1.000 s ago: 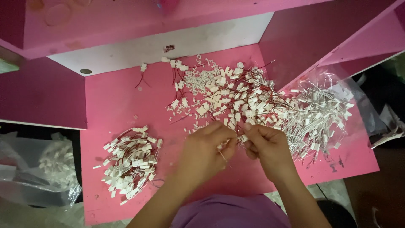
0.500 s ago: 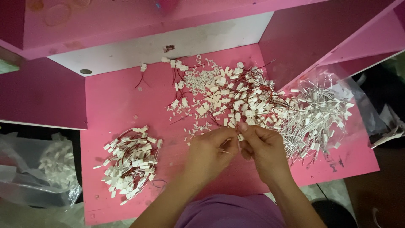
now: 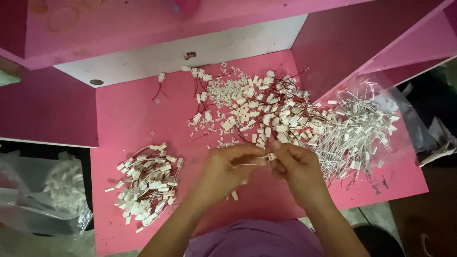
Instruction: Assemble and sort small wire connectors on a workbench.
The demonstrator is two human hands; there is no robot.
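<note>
My left hand and my right hand meet over the pink table, fingertips together. Between them they pinch a small white connector with thin white wires. Just beyond the fingers lies a big loose heap of white connectors with red wires. To the right of my right hand a bundle of white wires with connectors rests on clear plastic. A smaller pile of wired connectors sits left of my left hand.
Pink partition walls rise on the left and right, and a white panel stands at the back. A clear plastic bag with white parts hangs off the table's left edge. Single connectors lie near my wrists.
Both hands have shifted slightly away from me toward the big heap and stay joined on the small piece; the piles are unchanged.
</note>
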